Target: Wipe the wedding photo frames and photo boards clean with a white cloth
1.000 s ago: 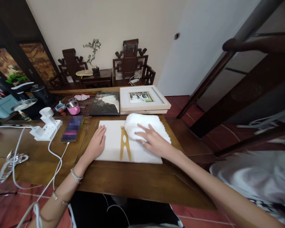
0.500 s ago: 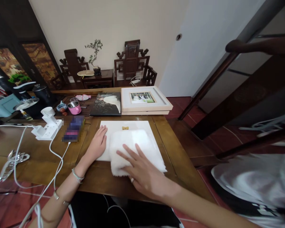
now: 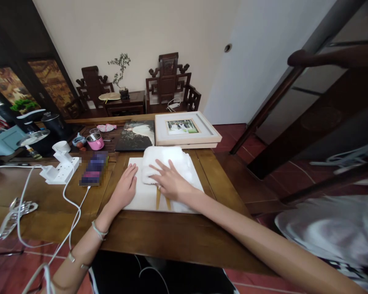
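Note:
A white rectangular panel point(image 3: 144, 196) lies flat on the wooden table point(image 3: 178, 232), with a gold stand piece point(image 3: 158, 199) on its back. My right hand point(image 3: 168, 181) rests flat, fingers spread, on a folded white cloth point(image 3: 168, 160) at the panel's far end. The cloth hides the upper part of the gold stand. My left hand point(image 3: 125, 187) lies open with the palm down on the panel's left edge.
A white framed photo point(image 3: 185, 128) and a dark photo print point(image 3: 136, 134) lie just beyond the panel. To the left are a blurred phone point(image 3: 93, 167), a white power strip point(image 3: 59, 167) with cables, a pink cup point(image 3: 95, 141) and a kettle point(image 3: 50, 120). Dark railing stands at the right.
My right hand pulled the cloth toward me down the panel, then pushed it back up to the far end. My left hand stayed on the panel's left edge.

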`<move>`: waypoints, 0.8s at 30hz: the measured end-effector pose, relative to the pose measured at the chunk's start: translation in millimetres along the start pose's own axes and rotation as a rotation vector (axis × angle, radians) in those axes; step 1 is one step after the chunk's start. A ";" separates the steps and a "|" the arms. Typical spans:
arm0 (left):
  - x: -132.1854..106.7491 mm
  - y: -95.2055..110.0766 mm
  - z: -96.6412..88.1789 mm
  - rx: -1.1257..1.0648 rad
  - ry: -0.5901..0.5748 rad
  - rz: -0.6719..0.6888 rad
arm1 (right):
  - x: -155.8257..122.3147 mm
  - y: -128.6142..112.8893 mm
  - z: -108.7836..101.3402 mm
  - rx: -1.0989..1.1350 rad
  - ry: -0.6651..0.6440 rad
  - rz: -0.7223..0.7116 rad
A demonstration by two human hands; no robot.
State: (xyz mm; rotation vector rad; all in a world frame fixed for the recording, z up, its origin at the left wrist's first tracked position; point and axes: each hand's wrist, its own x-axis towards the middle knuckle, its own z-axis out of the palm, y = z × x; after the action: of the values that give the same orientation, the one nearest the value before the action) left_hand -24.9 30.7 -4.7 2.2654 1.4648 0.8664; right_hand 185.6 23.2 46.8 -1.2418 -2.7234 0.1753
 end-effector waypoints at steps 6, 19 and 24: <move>-0.6 0.1 1.5 0.019 0.010 -0.004 | -60.1 -54.1 3.1 0.061 -0.098 -0.104; -0.6 -3.1 1.9 0.012 0.000 0.024 | -14.0 -2.6 -4.6 0.040 -0.029 -0.059; -0.4 -2.6 1.6 0.006 -0.007 0.001 | 4.9 -8.3 4.9 -0.126 -0.032 -0.050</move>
State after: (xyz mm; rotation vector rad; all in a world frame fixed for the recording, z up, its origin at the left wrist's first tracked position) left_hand -25.9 31.6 -7.5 2.2716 1.4649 0.8555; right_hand 175.5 21.2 43.7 -1.2099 -2.8292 0.0189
